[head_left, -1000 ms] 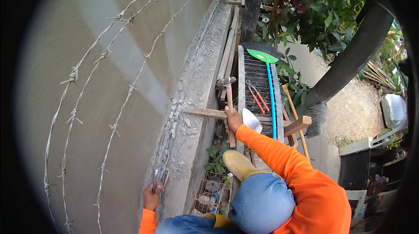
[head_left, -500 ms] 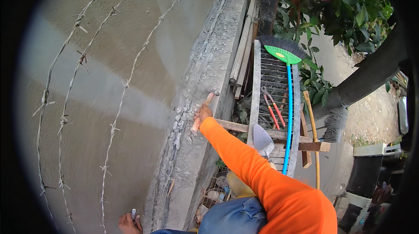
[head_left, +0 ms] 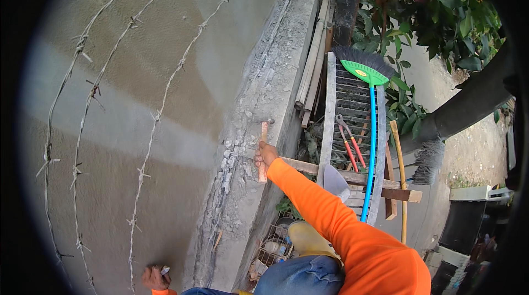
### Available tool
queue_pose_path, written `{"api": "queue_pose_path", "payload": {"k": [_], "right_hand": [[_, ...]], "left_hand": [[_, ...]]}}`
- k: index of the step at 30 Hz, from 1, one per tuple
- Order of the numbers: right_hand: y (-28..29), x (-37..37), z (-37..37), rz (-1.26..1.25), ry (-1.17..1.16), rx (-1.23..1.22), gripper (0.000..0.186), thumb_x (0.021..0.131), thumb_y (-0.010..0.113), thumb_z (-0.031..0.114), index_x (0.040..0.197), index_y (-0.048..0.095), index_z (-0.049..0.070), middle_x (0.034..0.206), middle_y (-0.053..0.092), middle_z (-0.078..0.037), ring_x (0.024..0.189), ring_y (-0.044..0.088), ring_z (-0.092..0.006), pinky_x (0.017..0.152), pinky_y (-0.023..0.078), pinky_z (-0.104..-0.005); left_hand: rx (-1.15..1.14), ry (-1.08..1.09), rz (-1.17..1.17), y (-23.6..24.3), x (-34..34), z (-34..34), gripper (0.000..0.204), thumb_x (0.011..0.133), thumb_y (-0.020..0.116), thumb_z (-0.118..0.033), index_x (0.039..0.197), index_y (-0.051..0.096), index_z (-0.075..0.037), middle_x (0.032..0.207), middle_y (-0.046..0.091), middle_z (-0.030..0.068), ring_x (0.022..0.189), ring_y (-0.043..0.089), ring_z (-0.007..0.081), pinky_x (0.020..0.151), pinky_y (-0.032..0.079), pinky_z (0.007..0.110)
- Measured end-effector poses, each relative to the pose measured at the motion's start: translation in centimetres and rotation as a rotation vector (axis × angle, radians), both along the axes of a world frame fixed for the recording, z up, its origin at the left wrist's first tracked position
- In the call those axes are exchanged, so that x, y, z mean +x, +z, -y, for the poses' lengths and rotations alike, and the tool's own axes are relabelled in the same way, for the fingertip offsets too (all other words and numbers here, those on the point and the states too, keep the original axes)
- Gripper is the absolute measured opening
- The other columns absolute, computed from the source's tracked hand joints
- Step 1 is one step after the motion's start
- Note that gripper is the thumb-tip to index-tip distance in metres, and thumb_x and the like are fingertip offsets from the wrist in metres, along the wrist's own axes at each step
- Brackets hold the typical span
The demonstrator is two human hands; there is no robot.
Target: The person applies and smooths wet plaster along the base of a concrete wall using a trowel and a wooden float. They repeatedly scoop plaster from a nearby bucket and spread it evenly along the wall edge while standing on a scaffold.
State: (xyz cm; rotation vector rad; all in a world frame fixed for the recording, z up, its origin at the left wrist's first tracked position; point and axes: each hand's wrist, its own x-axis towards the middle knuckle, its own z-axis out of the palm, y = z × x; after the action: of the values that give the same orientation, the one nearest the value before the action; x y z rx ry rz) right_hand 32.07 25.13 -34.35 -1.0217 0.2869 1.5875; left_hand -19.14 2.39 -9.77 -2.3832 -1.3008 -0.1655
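Note:
My right hand (head_left: 267, 155) is wrapped round the wooden handle of a hammer (head_left: 263, 133), its dark head lying over the rough top of a concrete wall (head_left: 270, 94). Chipped mortar and loose grey rubble (head_left: 225, 171) run along the wall's left edge, beside the hammer. At the lower left, over the brown water, my left hand (head_left: 156, 278) is closed on a short thing with a pale, metal-looking end (head_left: 165, 270). The rest of that thing is hidden in the fingers.
Strands of barbed wire (head_left: 157, 116) stretch over muddy water (head_left: 110, 201) on the left. To the right, a slatted bench (head_left: 329, 113) carries a green-headed broom (head_left: 366, 73), red-handled pliers (head_left: 352, 143) and a trowel (head_left: 335, 180). Past it stands a wooden-handled brush (head_left: 428, 160).
The hammer has swung more upright and shifted slightly down, its head moving a little left. My left hand has shifted slightly left and up, showing an orange cuff.

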Motion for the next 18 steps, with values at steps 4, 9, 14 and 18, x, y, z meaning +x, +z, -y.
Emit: {"api": "queue_pose_path", "payload": {"k": [4,9,14,18], "right_hand": [[-0.5,1.0,0.8,0.056,0.262,0.052,0.025,0.102,0.05,0.035,0.096,0.042,0.012,0.066,0.039,0.0,0.048,0.039,-0.0134,0.042,0.036,-0.032],[1.0,3.0,0.0,0.599,0.166,-0.122,0.035,0.101,0.051,0.037,0.114,0.051,0.005,0.074,0.051,-0.007,0.053,0.051,-0.0207,0.043,0.044,-0.0388],[3.0,4.5,0.6,0.688,0.476,0.031,0.028,0.102,0.051,0.035,0.11,0.047,0.009,0.067,0.043,-0.003,0.049,0.045,-0.0172,0.042,0.041,-0.0351],[1.1,5.3,1.2,0.852,0.629,0.108,0.038,0.101,0.052,0.037,0.116,0.052,0.003,0.075,0.057,-0.011,0.057,0.059,-0.0245,0.045,0.046,-0.0428]], "left_hand": [[0.107,-0.032,-0.018,-0.2,0.9,-0.3,0.03,0.09,0.054,-0.035,0.083,0.061,-0.007,0.07,0.053,0.0147,0.061,0.052,0.0356,0.054,0.038,0.045],[0.068,-0.008,-0.075,-0.2,1.1,-0.3,0.028,0.09,0.055,-0.035,0.079,0.061,-0.01,0.069,0.055,0.011,0.061,0.052,0.0341,0.054,0.037,0.044],[0.098,-0.025,-0.086,-0.2,0.8,-0.2,0.026,0.09,0.055,-0.033,0.078,0.061,-0.01,0.07,0.057,0.0103,0.061,0.052,0.0332,0.054,0.037,0.044],[0.076,-0.014,-0.063,-0.2,1.1,-0.4,0.023,0.09,0.056,-0.03,0.079,0.061,-0.01,0.069,0.055,0.0104,0.061,0.051,0.0333,0.054,0.036,0.044]]}}
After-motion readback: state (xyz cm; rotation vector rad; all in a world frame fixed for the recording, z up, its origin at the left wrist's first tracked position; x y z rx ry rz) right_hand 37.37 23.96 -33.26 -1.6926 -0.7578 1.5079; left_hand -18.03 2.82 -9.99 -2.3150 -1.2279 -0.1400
